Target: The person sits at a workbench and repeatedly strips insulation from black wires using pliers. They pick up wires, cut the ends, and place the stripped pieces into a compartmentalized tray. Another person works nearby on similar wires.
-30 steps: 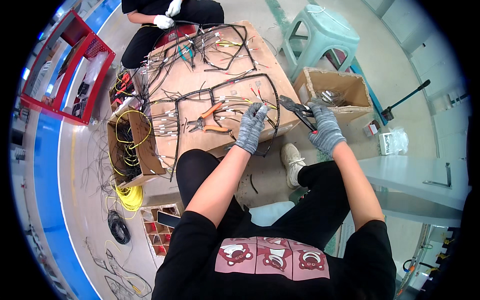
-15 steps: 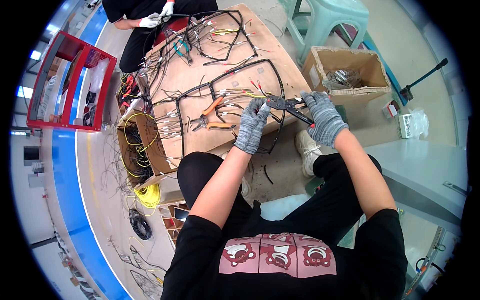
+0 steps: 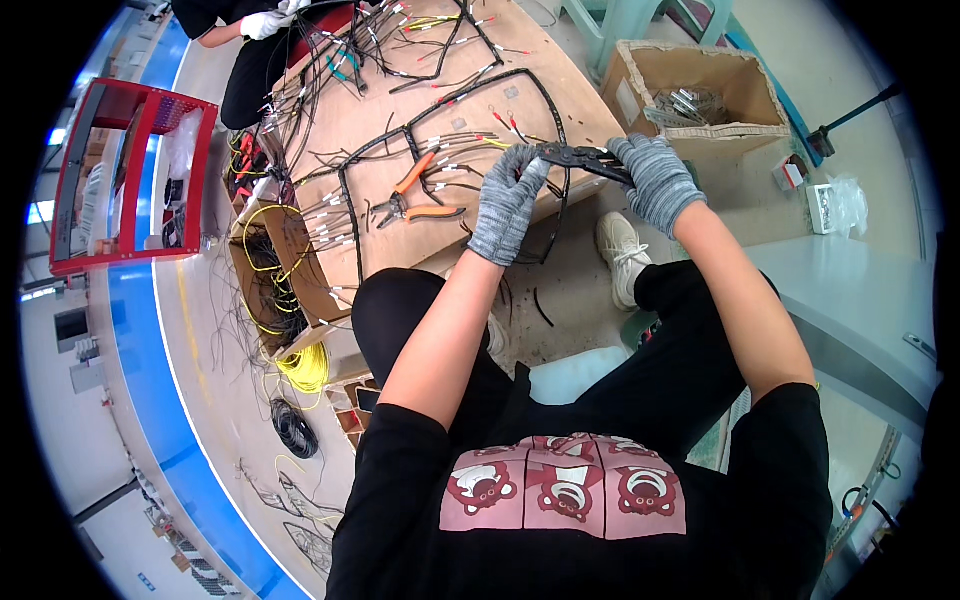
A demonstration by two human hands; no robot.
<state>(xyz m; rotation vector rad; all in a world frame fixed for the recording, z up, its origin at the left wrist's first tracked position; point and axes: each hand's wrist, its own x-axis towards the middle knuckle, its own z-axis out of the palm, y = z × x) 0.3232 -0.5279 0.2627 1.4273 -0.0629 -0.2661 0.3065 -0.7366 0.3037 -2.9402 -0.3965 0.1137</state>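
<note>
My right hand [image 3: 658, 183], in a grey knitted glove, is closed round the handles of black crimping pliers [image 3: 580, 158]. Those handles lie close together, and the jaws point left towards my left hand [image 3: 507, 205]. That hand wears a matching glove and pinches what looks like a wire end at the jaws; its fingers hide most of it. Beneath and beyond both hands, a black-wrapped wire harness [image 3: 375, 150] with many tagged wire ends lies on a wooden board [image 3: 560, 75]. Orange-handled wire strippers [image 3: 408, 196] rest open on the board, left of my left hand.
Across the board sits another person with white-gloved hands [image 3: 265, 24] at a second harness. A cardboard box [image 3: 690, 130] of metal parts stands at right, by a green stool [image 3: 605, 30]. Boxes of wire [image 3: 300, 255] flank the board's left. A grey table [image 3: 850, 290] is at right.
The pliers' handles have come together in my right hand, and the tool has turned more level. My left hand stays at the jaws. The whole view has shifted slightly.
</note>
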